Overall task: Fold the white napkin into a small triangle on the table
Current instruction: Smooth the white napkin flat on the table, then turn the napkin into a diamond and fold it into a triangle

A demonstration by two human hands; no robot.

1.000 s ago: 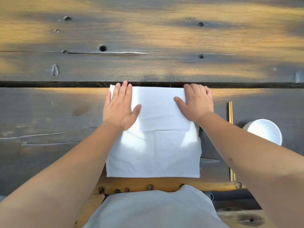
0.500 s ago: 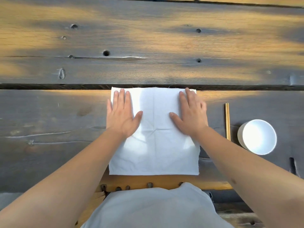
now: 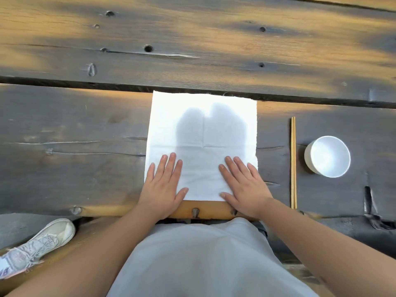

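Left hand [image 3: 161,190] and right hand [image 3: 245,189] both flat, palms down on the near edge of the white napkin [image 3: 202,133], fingers [image 3: 171,166] spread apart, gripping nothing. Napkin lies unfolded (cross creases visible) on the wood surface [image 3: 75,146], far edge at the plank gap. Chopsticks [image 3: 293,161] and white bowl [image 3: 327,156] off right.

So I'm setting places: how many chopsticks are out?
2 chopsticks, lying side by side right of the napkin, between it and the bowl. None seem hidden.
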